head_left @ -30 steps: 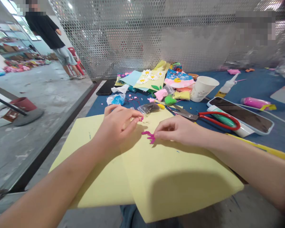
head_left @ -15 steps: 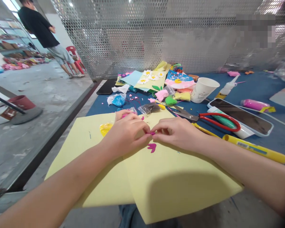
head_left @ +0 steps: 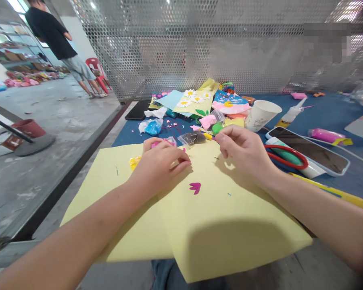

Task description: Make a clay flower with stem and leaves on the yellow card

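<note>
My left hand point(head_left: 160, 167) lies over the yellow paper point(head_left: 145, 237), its thumb and forefinger tips close together; anything between them is hidden. A pink bag point(head_left: 171, 141) shows partly behind it, and a yellow bag point(head_left: 134, 162) lies beside it. My right hand point(head_left: 243, 147) is lifted over the paper's far side, thumb and fingers pinched around what looks like a tiny magenta piece of modelling clay point(head_left: 216, 137). On the paper between and below the hands lies a flat magenta clay shape with pointed lobes point(head_left: 195, 188).
Behind the paper are a dark packet point(head_left: 192, 138), pink clay point(head_left: 207, 121), a daisy card point(head_left: 194, 100) and a paper cup point(head_left: 263, 114). To the right lie red-handled scissors point(head_left: 286, 156), phones, a glue bottle point(head_left: 290, 114) and a yellow tube point(head_left: 347, 197). A person point(head_left: 53, 36) stands far left.
My hands have separated. The right has risen away to the right and back from the left, which stays near its place. The magenta shape on the paper has not moved.
</note>
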